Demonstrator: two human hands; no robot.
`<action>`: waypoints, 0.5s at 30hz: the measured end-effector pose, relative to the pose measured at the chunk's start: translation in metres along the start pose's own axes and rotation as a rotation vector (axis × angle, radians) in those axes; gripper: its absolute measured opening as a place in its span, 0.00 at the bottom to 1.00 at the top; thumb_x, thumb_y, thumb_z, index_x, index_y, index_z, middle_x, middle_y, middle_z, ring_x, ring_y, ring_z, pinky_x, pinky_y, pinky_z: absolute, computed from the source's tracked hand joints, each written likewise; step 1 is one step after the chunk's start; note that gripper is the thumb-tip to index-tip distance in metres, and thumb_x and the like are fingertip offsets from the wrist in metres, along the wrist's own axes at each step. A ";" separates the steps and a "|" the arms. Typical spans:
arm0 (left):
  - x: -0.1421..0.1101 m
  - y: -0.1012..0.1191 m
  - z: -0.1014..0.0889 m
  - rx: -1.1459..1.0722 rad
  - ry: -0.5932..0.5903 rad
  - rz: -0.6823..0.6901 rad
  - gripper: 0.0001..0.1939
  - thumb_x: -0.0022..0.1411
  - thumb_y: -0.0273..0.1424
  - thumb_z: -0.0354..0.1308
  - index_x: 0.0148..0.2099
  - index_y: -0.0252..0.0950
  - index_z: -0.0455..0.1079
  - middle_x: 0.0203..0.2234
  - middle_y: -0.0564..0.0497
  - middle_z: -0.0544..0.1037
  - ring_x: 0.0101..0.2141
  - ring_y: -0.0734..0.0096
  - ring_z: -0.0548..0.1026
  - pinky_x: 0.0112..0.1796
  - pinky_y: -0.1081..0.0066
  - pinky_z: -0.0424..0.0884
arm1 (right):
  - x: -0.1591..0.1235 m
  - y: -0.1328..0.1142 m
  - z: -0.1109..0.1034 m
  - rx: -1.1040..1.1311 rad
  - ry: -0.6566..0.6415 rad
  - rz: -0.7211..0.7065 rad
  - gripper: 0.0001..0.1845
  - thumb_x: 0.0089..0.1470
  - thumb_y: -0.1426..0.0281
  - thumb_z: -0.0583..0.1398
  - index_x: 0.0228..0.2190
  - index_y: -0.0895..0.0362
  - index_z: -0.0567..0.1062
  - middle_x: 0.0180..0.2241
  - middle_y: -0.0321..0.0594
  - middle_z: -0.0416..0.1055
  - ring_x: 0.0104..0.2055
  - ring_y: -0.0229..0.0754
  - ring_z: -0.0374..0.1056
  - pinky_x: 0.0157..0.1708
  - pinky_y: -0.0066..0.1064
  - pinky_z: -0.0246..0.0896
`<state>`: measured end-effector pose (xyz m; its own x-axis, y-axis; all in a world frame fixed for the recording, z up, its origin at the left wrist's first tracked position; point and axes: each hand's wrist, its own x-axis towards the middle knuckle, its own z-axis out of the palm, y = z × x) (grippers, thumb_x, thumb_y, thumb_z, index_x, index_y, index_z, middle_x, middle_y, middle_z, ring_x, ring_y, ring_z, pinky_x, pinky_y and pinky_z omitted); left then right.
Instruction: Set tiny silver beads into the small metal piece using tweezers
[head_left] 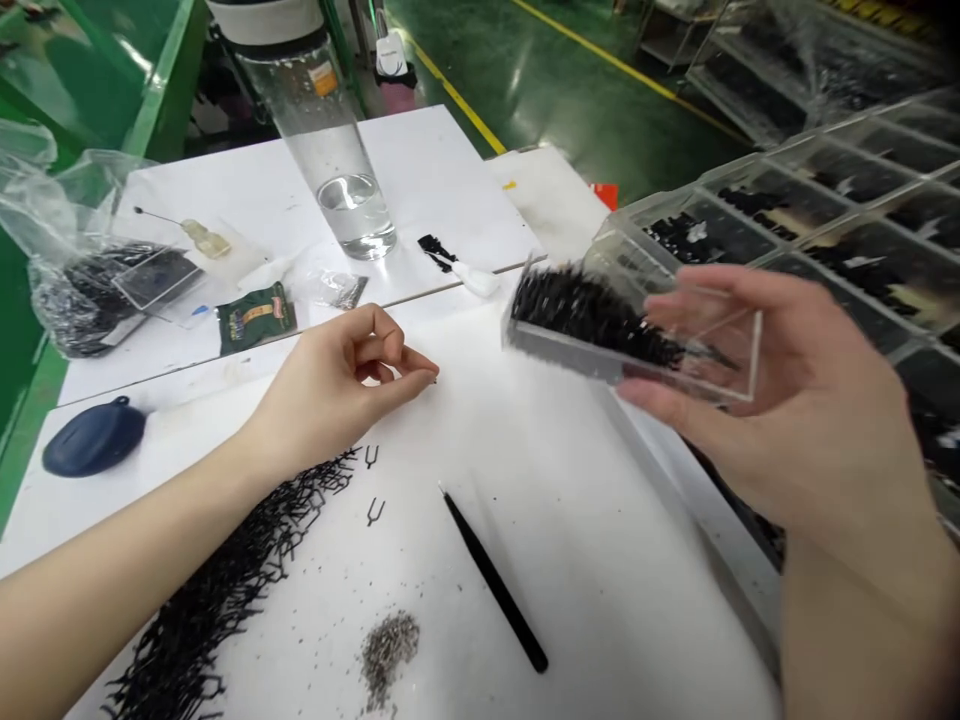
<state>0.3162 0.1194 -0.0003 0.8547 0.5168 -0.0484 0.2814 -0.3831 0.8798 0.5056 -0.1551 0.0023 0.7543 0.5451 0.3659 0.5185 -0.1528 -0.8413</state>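
My right hand (787, 390) grips a clear plastic box (570, 350) by one end, raised and tilted over the right side of the table. Small black parts (577, 300) are heaped at the box's far end. My left hand (337, 380) is pinched shut above the white surface; a tiny dark speck shows at its fingertips, too small to name. Under my left forearm spreads a pile of black forked pieces (255, 560), with two loose forked pieces (375, 512) beside it. Black tweezers (495, 580) lie near a small heap of tiny metallic bits (388, 650).
A tall clear bottle (337, 150) part filled with water stands at the back. Around it are a green packet (257, 318), a plastic bag of black parts (97, 290) and a dark blue case (94, 437). Compartment trays (817, 220) with black parts line the right side.
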 end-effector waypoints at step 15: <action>0.035 0.024 0.044 0.032 -0.054 0.042 0.18 0.58 0.39 0.73 0.35 0.44 0.64 0.32 0.52 0.87 0.44 0.54 0.91 0.36 0.65 0.75 | 0.012 0.006 0.003 0.148 0.186 -0.194 0.35 0.55 0.66 0.81 0.60 0.37 0.81 0.59 0.40 0.75 0.66 0.51 0.74 0.73 0.57 0.70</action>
<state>0.3723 0.0945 -0.0017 0.8880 0.4582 -0.0383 0.2582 -0.4279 0.8662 0.5164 -0.1467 0.0004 0.7145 0.3902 0.5807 0.6064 0.0687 -0.7922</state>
